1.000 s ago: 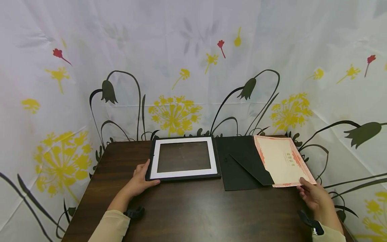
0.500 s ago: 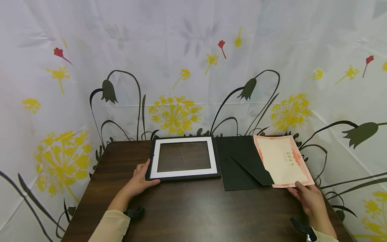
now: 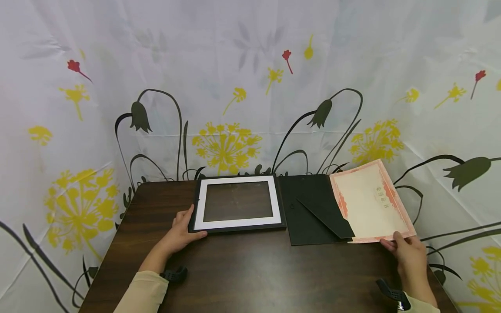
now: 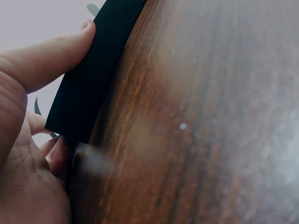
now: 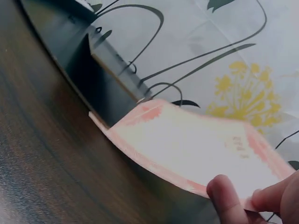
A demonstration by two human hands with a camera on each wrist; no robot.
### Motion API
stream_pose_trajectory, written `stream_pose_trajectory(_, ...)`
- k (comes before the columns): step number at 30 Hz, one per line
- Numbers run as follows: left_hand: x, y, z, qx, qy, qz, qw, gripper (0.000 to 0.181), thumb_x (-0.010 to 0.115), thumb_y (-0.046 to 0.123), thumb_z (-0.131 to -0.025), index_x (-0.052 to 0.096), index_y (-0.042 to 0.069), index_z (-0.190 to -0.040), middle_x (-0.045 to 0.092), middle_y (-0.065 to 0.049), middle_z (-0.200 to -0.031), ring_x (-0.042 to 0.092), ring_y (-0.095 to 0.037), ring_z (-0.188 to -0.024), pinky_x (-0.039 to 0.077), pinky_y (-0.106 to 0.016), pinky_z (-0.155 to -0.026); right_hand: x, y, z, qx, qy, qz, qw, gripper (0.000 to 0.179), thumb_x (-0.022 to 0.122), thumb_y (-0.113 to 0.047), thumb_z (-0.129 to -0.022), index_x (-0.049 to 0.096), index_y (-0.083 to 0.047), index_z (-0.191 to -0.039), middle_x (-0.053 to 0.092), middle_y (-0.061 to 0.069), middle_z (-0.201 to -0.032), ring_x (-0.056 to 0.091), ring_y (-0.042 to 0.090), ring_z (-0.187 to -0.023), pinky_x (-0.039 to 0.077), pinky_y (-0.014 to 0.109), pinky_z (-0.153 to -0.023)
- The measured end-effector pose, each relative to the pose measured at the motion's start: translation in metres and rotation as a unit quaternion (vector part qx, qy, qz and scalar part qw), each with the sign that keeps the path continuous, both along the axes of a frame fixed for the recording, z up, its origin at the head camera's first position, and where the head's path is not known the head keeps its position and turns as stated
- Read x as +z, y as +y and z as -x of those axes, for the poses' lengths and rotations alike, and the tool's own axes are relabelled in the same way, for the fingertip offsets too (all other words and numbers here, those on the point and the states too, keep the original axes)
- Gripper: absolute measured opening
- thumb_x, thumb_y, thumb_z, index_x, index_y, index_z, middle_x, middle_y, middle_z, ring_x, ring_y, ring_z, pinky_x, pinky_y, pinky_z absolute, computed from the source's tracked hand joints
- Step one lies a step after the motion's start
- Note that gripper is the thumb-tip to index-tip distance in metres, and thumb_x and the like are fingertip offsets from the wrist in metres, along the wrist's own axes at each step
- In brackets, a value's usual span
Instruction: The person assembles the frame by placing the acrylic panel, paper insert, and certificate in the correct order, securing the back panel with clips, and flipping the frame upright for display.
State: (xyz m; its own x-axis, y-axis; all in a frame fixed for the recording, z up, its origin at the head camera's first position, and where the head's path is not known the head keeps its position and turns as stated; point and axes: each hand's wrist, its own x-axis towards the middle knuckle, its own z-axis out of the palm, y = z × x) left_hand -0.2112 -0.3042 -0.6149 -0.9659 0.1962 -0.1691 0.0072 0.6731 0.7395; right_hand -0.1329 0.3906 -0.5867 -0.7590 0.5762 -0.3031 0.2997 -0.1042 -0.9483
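Note:
A black picture frame [image 3: 238, 226] with a white mat lies face up on the table. My left hand [image 3: 181, 232] holds its near left corner, thumb along the front edge; in the left wrist view the thumb presses the black edge [image 4: 88, 84] and the fingers curl beyond it. A cream certificate [image 3: 368, 204] with an orange-pink border lies at the right, its left part under the black backing board [image 3: 309, 232]. My right hand [image 3: 411, 256] pinches its near right corner, thumb on top. In the right wrist view the certificate [image 5: 187, 149] bends upward toward the right hand.
The backing board's fold-out stand leg [image 3: 326, 219] slants across it toward the certificate. Dark wooden table [image 3: 266, 274] extends in front of both hands. A white curtain [image 3: 235, 65] printed with flowers hangs right behind the table's far edge.
The right hand first moves slightly left, then back right, lifting the certificate's right side so its far corner rises and tilts. The left hand and picture frame stay put.

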Motion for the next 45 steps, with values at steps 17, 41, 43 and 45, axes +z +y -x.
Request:
stream_pose_trajectory(17,0.002,-0.004,0.003,0.004,0.007,0.004,1.0,0.121,0.081,0.056,-0.096,0.003,0.01,-0.177,0.014,-0.028,-0.173,0.015,-0.052,-0.157,0.022,-0.078,-0.125,0.051,-0.015,0.003,-0.089,0.142,0.015,0.9857,0.022,0.065,-0.012,-0.109,0.064,-0.002,-0.09,0.061,0.002,-0.095,0.077,0.012,-0.061,0.063,0.024,-0.062)
stream_pose_trajectory(41,0.001,-0.007,0.002,-0.017,0.013,-0.014,0.9997,0.113,0.084,0.043,-0.097,0.012,0.006,-0.175,0.018,-0.03,-0.17,0.018,-0.053,-0.158,0.023,-0.077,-0.126,0.064,-0.094,0.032,0.085,0.209,-0.171,0.9591,0.022,0.062,-0.011,-0.111,0.072,0.007,-0.118,0.077,0.005,-0.078,0.078,0.013,-0.064,0.064,0.026,-0.064)
stream_pose_trajectory(43,0.001,-0.007,0.002,-0.018,0.009,-0.018,0.9996,0.112,0.084,0.042,-0.097,0.013,0.005,-0.175,0.019,-0.03,-0.17,0.018,-0.053,-0.157,0.023,-0.077,-0.126,0.063,-0.103,0.034,0.09,0.2,-0.184,0.958,0.022,0.062,-0.012,-0.111,0.073,0.005,-0.119,0.078,0.008,-0.078,0.078,0.012,-0.064,0.064,0.026,-0.065)
stream_pose_trajectory(45,0.001,-0.007,0.003,-0.019,0.007,-0.018,0.9996,0.112,0.084,0.042,-0.097,0.013,0.005,-0.175,0.019,-0.03,-0.169,0.019,-0.053,-0.157,0.023,-0.077,-0.126,0.061,-0.112,0.037,0.095,0.191,-0.196,0.957,0.021,0.061,-0.012,-0.111,0.074,0.003,-0.12,0.079,0.014,-0.08,0.078,0.013,-0.064,0.064,0.026,-0.065)
